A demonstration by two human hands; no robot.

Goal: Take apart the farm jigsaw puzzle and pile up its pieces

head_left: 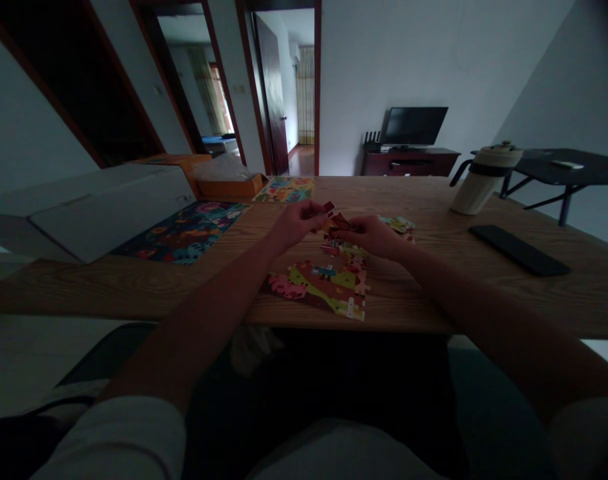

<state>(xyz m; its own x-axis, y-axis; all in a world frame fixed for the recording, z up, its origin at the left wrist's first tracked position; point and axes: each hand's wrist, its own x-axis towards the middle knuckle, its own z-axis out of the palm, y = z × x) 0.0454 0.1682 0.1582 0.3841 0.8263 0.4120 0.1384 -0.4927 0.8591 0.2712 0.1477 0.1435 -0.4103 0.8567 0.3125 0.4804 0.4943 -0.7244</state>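
A partly joined colourful jigsaw (334, 283) lies on the wooden table (434, 280) near its front edge. My left hand (299, 221) is closed in a pinch on a small red puzzle piece (329, 207) just above the table. My right hand (371, 235) is closed on another red puzzle piece (340, 222), close to the left hand's piece. More loose pieces (399, 224) lie behind my right hand. Both hands hover over the far end of the joined jigsaw.
A finished dark puzzle board (189, 230) and a grey box lid (94, 207) lie at the left. An orange box (224, 177) and another colourful puzzle (287, 189) sit at the back. At the right stand a white jug (484, 179) and a black phone (519, 249).
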